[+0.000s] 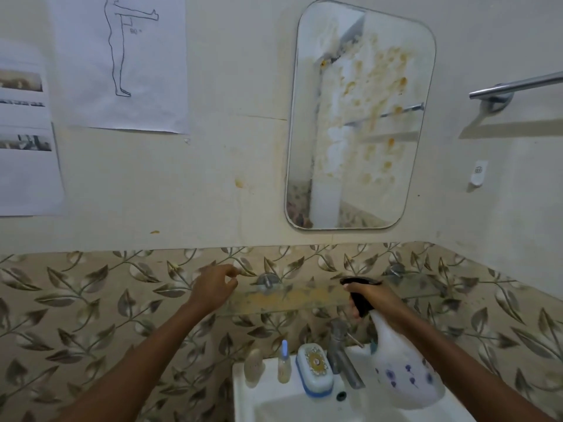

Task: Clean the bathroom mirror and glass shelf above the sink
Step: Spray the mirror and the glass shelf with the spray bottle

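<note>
- A white sink (243,391) is seen at the bottom edge; on its back rim a pale rounded bottle (253,365), a small bottle with a blue cap (284,365) and a blue-and-white soap dish (313,370) are lined up, just left of a metal tap (342,354)
- A white spray bottle (402,370) printed with purple flowers is held tilted over the right part of the sink, beside the tap; its black trigger head is gripped by the right hand (371,300), with the fingers wrapped round the neck
- The left hand (214,287) is raised at the left end of the glass shelf (289,296), its fingers loosely curled and apart, with nothing held; whether the shelf edge is touched cannot be told
- The glass shelf is mounted on the leaf-patterned tiles (91,300) just above the tap, between the two hands, and is carried by a round metal bracket (268,281); a yellow-brown film is spread along the glass
- The mirror (359,117) is fixed to the plain wall above the shelf; orange-brown splashes are scattered over its right half and a whitish streaked patch runs down its middle
- A chrome towel rail (518,86) is set to the right of the mirror, with a small white hook (479,173) below it; sheets of paper (122,62) are stuck to the wall on the left, one bearing a line drawing of a standing figure
</note>
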{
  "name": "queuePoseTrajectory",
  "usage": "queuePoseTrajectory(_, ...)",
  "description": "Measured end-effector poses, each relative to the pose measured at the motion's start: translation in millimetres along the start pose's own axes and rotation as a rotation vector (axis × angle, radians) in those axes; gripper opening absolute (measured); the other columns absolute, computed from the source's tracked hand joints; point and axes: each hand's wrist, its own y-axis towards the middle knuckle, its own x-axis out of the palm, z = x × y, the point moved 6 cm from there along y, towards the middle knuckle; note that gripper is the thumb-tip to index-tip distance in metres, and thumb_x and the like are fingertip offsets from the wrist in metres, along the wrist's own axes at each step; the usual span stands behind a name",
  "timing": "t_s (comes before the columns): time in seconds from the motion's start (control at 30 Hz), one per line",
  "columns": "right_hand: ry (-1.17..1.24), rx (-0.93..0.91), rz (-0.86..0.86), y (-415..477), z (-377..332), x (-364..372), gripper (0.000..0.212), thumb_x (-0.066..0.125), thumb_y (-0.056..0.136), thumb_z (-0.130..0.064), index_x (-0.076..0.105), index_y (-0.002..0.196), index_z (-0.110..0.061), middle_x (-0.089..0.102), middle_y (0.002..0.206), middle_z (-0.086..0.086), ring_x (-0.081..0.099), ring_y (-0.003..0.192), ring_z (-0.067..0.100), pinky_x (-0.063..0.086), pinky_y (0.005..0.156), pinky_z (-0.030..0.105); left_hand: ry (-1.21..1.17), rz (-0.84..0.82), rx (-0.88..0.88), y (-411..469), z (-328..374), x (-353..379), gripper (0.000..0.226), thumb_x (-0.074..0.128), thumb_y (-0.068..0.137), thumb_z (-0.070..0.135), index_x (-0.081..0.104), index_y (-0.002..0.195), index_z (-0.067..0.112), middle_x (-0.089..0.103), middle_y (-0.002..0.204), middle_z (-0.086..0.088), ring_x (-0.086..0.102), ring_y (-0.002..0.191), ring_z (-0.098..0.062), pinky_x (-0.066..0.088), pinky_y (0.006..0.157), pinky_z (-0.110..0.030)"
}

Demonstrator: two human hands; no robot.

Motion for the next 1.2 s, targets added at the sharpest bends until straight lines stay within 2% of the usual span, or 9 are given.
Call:
queuePoseTrajectory(0.2,0.040,0.031,0.153,3.1,21.0,-52.9,0.011,0.061,0.087,-0.015,0.067,0.087,-0.007,0.064,0.065,0.021,0.061,0.053,0.029,0.052,0.046,0.030,0.012,-0.008,0.018,5.6,6.6,21.5,0.024,0.058,0.084,0.012,0.067,0.106,0.010,0.069,0.111,-0.008,0.061,0.105,-0.023,0.049,0.090,-0.037)
queuePoseTrajectory(0.33,0.036,0.100,0.316,3.5,38.9,-86.6,0.020,0.062,0.087,-0.018,0.064,0.079,0.001,0.059,0.060,0.018,0.054,0.042,0.023,0.045,0.038,0.024,0.069,0.050,-0.018,6.8,10.2,38.3,0.027,0.057,0.084,0.020,0.066,0.109,0.015,0.069,0.113,-0.005,0.059,0.109,-0.025,0.044,0.092,-0.040)
queuePoseTrajectory(0.47,0.057,0.098,0.421,-1.2,47.3,-117.1,0.026,0.062,0.087,-0.019,0.061,0.071,0.002,0.057,0.060,0.020,0.054,0.048,0.027,0.045,0.050,0.034,0.124,0.144,-0.023,3.5,15.5,49.3,0.026,0.057,0.081,0.019,0.069,0.104,0.017,0.072,0.103,-0.008,0.062,0.100,-0.030,0.042,0.085,-0.041)
queuePoseTrajectory(0.6,0.091,0.076,0.571,-9.9,49.9,-152.0,0.015,0.060,0.086,-0.013,0.062,0.078,0.000,0.056,0.054,0.018,0.052,0.038,0.024,0.047,0.037,0.026,0.156,0.204,0.041,-3.2,19.4,54.2,0.025,0.051,0.079,0.019,0.070,0.095,0.015,0.073,0.087,-0.011,0.065,0.086,-0.031,0.042,0.085,-0.043)
queuePoseTrajectory(0.77,0.056,0.072,0.704,-13.1,55.2,-190.2,0.028,0.055,0.088,-0.013,0.058,0.066,0.004,0.053,0.056,0.020,0.047,0.047,0.027,0.042,0.050,0.036,0.111,0.218,0.058,1.7,15.9,53.7,0.023,0.053,0.084,0.014,0.068,0.101,0.014,0.071,0.097,-0.010,0.062,0.095,-0.029,0.035,0.095,-0.045)
queuePoseTrajectory(0.87,0.090,0.092,0.723,-13.2,61.7,-205.8,0.024,0.054,0.087,-0.012,0.056,0.068,0.003,0.051,0.060,0.020,0.049,0.051,0.028,0.042,0.051,0.036,0.112,0.257,0.093,2.2,16.2,46.2,0.020,0.054,0.085,0.013,0.068,0.099,0.013,0.071,0.092,-0.009,0.063,0.093,-0.028,0.034,0.097,-0.046)
queuePoseTrajectory(0.97,0.063,0.081,0.707,-14.0,62.8,-201.5,0.020,0.055,0.087,-0.013,0.059,0.074,0.002,0.052,0.059,0.020,0.049,0.049,0.027,0.043,0.051,0.036,0.095,0.267,0.114,-0.2,11.3,41.9,0.025,0.045,0.087,0.011,0.066,0.101,0.012,0.071,0.089,-0.009,0.064,0.089,-0.028,0.033,0.100,-0.046)
queuePoseTrajectory(1.03,0.026,0.074,0.647,-13.6,60.2,-183.5,0.023,0.057,0.088,-0.015,0.062,0.075,0.003,0.055,0.058,0.022,0.051,0.048,0.028,0.045,0.050,0.035,0.057,0.273,0.111,-1.5,8.3,41.1,0.032,0.039,0.085,0.010,0.065,0.104,0.010,0.071,0.087,-0.008,0.064,0.086,-0.027,0.033,0.101,-0.046)
queuePoseTrajectory(1.2,0.019,0.099,0.415,-11.3,52.5,-105.8,0.023,0.059,0.088,-0.015,0.063,0.075,0.004,0.060,0.051,0.017,0.056,0.042,0.027,0.049,0.044,0.029,0.039,0.266,0.070,-1.9,5.3,42.3,0.031,0.046,0.084,-0.002,0.062,0.108,0.010,0.070,0.087,-0.009,0.062,0.087,-0.028,0.032,0.099,-0.044)
